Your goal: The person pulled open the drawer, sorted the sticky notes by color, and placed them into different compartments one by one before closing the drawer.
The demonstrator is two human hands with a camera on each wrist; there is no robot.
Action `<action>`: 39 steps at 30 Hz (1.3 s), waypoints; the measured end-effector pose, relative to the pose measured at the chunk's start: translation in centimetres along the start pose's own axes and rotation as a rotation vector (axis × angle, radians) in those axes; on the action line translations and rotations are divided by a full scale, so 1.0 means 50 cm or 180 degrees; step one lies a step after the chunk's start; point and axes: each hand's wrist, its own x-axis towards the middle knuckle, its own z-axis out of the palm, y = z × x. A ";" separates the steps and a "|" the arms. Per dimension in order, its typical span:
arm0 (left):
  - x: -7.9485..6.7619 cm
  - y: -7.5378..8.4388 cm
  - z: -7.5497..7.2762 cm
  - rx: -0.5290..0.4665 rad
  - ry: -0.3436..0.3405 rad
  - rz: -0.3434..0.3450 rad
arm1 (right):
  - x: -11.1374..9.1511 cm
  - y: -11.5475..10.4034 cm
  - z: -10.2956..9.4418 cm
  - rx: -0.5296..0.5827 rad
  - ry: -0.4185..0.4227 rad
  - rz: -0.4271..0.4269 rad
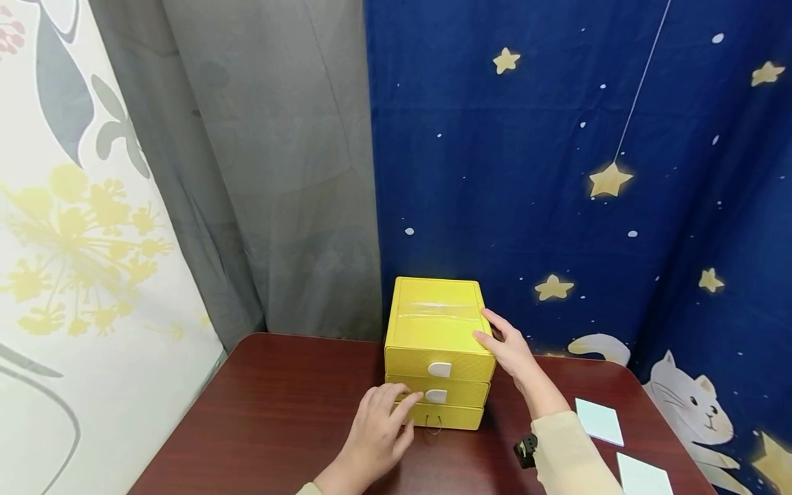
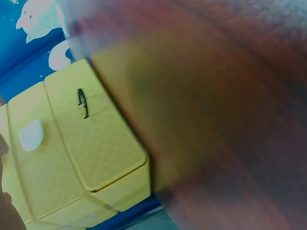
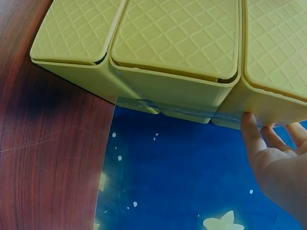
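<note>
A yellow three-drawer box (image 1: 436, 333) stands at the table's far side, its fronts patterned with diamonds. White tabs mark the top drawer (image 1: 408, 363) and the middle drawer (image 1: 402, 382); the bottom drawer (image 1: 458, 418) carries a thin dark loop (image 2: 83, 103). My left hand (image 1: 379, 432) is at the front left of the box, fingers loosely bent near the middle tab (image 1: 436, 396). Whether a fingertip touches it cannot be told. Against the box's upper right side rests my right hand (image 1: 510, 352), fingers extended; the right wrist view shows its fingertips (image 3: 250, 125) on the side wall.
Two pale paper squares, one farther back (image 1: 599, 421) and one nearer (image 1: 645, 476), lie right of my right forearm. A brown wooden table (image 1: 278, 412) bears everything. Behind it hang a grey curtain (image 1: 297, 206) and a blue starry curtain (image 1: 526, 172). Clear tape (image 1: 439, 311) crosses the box top.
</note>
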 end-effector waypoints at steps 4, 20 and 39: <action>0.026 -0.009 -0.018 -0.0150 0.0320 -0.0029 | -0.003 -0.005 0.001 0.0018 -0.0026 0.0059; 0.149 -0.098 -0.065 -0.0792 -0.0449 -0.1388 | -0.015 -0.008 0.006 -0.0227 0.0410 -0.0033; 0.238 -0.145 -0.033 -0.1733 -0.1877 -0.2397 | -0.151 0.060 0.050 -0.0418 0.1933 -0.1640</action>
